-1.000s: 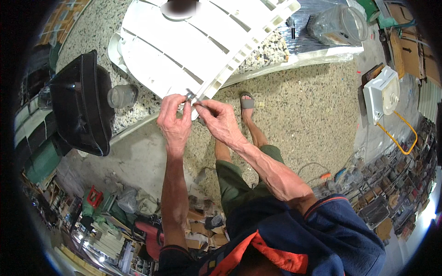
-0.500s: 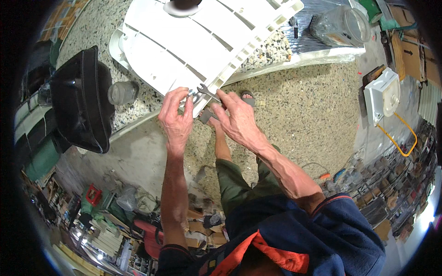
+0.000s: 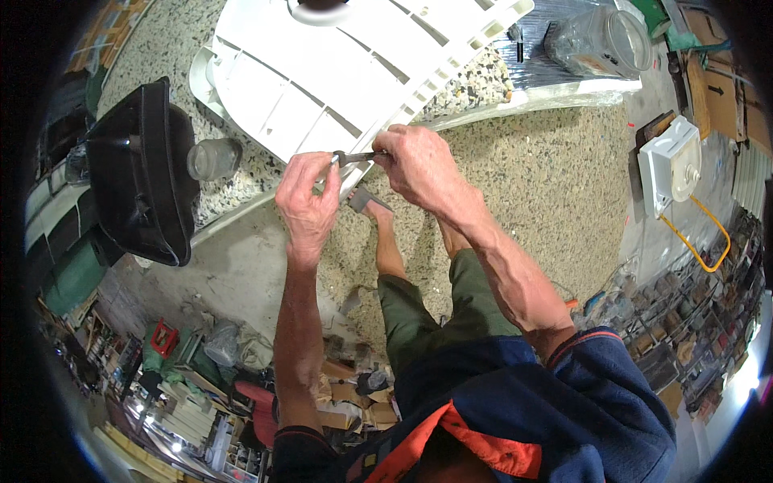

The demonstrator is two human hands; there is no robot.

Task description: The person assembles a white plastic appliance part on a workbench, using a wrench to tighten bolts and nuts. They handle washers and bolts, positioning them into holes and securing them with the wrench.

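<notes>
Head: right fingers [image 3: 390,140] hold wrench [image 3: 360,157]; black arrow [image 3: 714,89] marks carton [image 3: 719,111]

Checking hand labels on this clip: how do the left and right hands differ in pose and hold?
The left hand pinches a small shiny piece at one end of the wrench; the right hand grips the wrench's other end. The left hand's forearm lies almost straight up the picture, while the right hand's slants in from the lower right. Both hands are bare and close to the lower corner of the white slotted part.
</notes>
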